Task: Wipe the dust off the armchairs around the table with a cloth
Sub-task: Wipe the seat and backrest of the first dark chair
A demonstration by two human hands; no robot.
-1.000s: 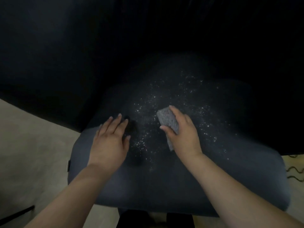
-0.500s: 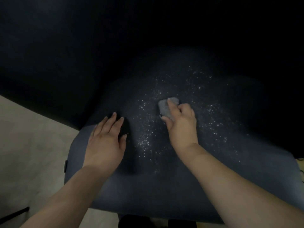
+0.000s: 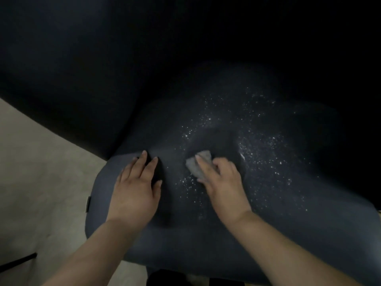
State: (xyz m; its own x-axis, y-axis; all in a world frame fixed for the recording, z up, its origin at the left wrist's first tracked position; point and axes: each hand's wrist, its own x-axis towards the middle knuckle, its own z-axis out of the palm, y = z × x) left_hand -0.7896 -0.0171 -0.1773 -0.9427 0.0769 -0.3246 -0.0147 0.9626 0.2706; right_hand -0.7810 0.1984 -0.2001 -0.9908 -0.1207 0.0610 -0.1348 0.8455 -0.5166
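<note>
Pressing flat on the dark armchair seat (image 3: 206,234), the left hand (image 3: 134,193) has its fingers straight and holds nothing. The right hand (image 3: 222,184) grips the grey cloth (image 3: 199,164) on the seat, among white dust specks (image 3: 257,145).

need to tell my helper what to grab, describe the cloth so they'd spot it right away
Start at the dark blue armchair seat, which fills the lower middle of the view and is speckled with white dust. Two bare hands lie on it; the right hand grips the cloth. It is a small, crumpled, pale grey wad, the only light-coloured object on the dark cushion, while the left hand rests flat and holds nothing.
</note>
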